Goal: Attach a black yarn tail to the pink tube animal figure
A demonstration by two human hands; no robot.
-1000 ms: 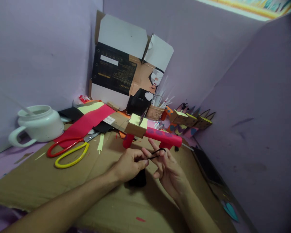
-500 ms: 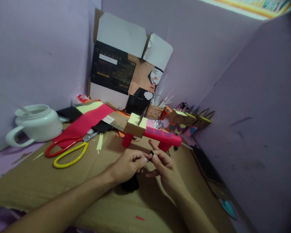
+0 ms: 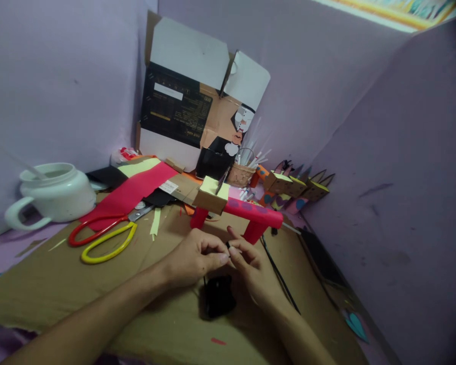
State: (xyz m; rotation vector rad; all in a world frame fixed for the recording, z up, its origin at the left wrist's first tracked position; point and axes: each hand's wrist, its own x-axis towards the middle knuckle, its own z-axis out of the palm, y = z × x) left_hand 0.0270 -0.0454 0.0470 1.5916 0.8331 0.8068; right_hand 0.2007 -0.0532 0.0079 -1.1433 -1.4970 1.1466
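My left hand [image 3: 192, 258] pinches a thin black strip [image 3: 228, 246] between thumb and fingers. On the strip's other side, my right hand [image 3: 253, 266] grips it too, its fingertips meeting those of the left. Most of the strip is hidden by the fingers. Just below the hands is a flat black piece [image 3: 219, 298] with an uneven edge; I cannot tell whether it is joined to the strip. Behind the hands stands a red paper animal figure [image 3: 256, 210] with purple spots, a cardboard box head [image 3: 211, 197] and a white straw tail.
Scissors [image 3: 110, 238] with red and yellow handles lie left on the cardboard sheet [image 3: 155, 324]. Behind them are red paper [image 3: 137, 190] and a white pot [image 3: 63, 195]. Long black strips [image 3: 281, 279] lie right. An opened carton [image 3: 182, 101] leans on the wall, near a straw-filled basket [image 3: 241, 175].
Both hands have shifted slightly left, fingertips closer together. The flat black piece shows more fully and sits further right and lower. Long black strips have come into sight beside my right hand.
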